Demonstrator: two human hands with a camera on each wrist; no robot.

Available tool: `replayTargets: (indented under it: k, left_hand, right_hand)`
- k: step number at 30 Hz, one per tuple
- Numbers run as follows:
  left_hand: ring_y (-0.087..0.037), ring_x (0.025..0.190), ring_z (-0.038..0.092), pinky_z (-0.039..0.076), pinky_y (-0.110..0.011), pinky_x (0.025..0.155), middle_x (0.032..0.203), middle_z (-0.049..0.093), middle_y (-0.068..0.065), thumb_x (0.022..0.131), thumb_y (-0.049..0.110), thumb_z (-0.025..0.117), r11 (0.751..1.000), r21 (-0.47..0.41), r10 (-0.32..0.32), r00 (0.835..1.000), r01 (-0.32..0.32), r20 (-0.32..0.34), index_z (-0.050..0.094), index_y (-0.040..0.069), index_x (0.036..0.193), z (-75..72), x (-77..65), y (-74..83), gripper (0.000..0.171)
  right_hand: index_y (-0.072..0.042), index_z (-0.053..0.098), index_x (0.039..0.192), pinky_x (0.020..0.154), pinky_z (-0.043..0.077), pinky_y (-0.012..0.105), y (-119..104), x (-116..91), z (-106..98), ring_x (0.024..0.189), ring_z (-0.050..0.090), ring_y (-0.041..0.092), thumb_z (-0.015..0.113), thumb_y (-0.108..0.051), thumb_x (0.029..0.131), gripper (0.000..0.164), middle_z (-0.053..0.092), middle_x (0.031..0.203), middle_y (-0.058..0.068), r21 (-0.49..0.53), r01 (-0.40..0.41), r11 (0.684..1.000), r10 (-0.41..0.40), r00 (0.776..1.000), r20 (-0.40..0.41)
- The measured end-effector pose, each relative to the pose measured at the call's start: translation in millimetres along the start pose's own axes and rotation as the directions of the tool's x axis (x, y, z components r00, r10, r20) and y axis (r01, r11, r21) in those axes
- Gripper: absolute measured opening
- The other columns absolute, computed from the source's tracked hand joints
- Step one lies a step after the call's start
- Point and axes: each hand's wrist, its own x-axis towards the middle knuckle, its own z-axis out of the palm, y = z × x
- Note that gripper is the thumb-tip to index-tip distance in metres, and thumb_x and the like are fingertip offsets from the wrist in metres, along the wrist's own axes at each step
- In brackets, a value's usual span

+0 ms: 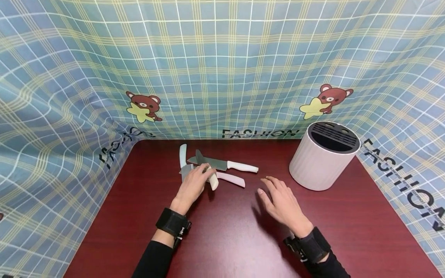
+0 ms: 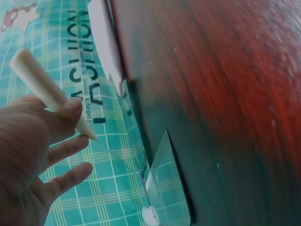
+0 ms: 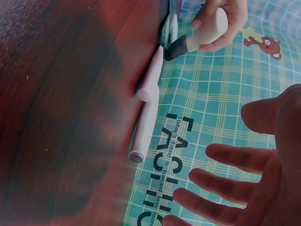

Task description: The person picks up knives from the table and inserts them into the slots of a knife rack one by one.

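Observation:
My left hand [image 1: 191,185] pinches the cream handle of a knife [image 1: 213,182] between thumb and fingers. Its handle is raised off the table, and the blade slants down and away over the other knives. Around it lie a white-handled knife [image 1: 242,166], a pink-handled knife [image 1: 231,179] and a light-blue-handled knife [image 1: 182,155], their blades overlapping and partly hidden by the hand. In the left wrist view the cream handle [image 2: 40,77] tilts, its thin blade seen edge-on. My right hand [image 1: 283,202] hovers above the table with fingers apart, holding nothing, right of the handles.
A white ribbed knife holder [image 1: 318,166] with a black slotted top stands at the back right of the dark red table [image 1: 229,239]. A plaid cloth [image 1: 215,69] with bear prints hangs behind the table and along its sides.

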Motion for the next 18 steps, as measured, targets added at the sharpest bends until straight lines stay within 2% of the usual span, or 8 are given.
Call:
replayTargets:
  k: [4,13,18]
  left_hand:
    - [-0.034,0.104,0.07,0.058,-0.047,0.088,0.129,0.064,-0.013,0.091,-0.007,0.066,1.0,-0.003,-0.012,0.999,0.012,-0.039,0.066,0.017,0.129,-3.3,-0.4,-4.0,0.045]
    - [-0.034,0.105,0.069,0.059,-0.044,0.085,0.132,0.063,-0.014,0.095,0.0,0.066,0.999,0.008,-0.034,0.998,0.034,-0.061,0.064,0.016,0.132,-9.6,0.3,-8.7,0.041]
    - [-0.034,0.106,0.069,0.059,-0.045,0.084,0.131,0.064,-0.014,0.096,0.005,0.066,1.0,0.004,-0.013,0.994,0.014,-0.106,0.064,0.015,0.131,-9.7,0.3,-8.9,0.036]
  right_hand:
    - [-0.007,0.062,0.135,0.09,0.051,0.058,-1.8,2.5,-2.3,0.123,0.059,0.037,0.058,-0.036,0.101,0.044,0.061,0.138,0.016,0.012,-0.002,1.0,0.002,1.0,0.004]
    - [-0.007,0.06,0.138,0.097,0.048,0.058,-7.0,10.0,-16.1,0.128,0.055,0.037,0.053,-0.039,0.104,0.047,0.057,0.143,0.016,0.04,-0.008,0.999,0.007,0.999,0.033]
    - [-0.007,0.06,0.138,0.097,0.048,0.059,-5.5,11.0,-21.6,0.129,0.055,0.037,0.053,-0.037,0.104,0.046,0.057,0.143,0.017,0.051,-0.017,0.999,0.015,0.999,0.033]
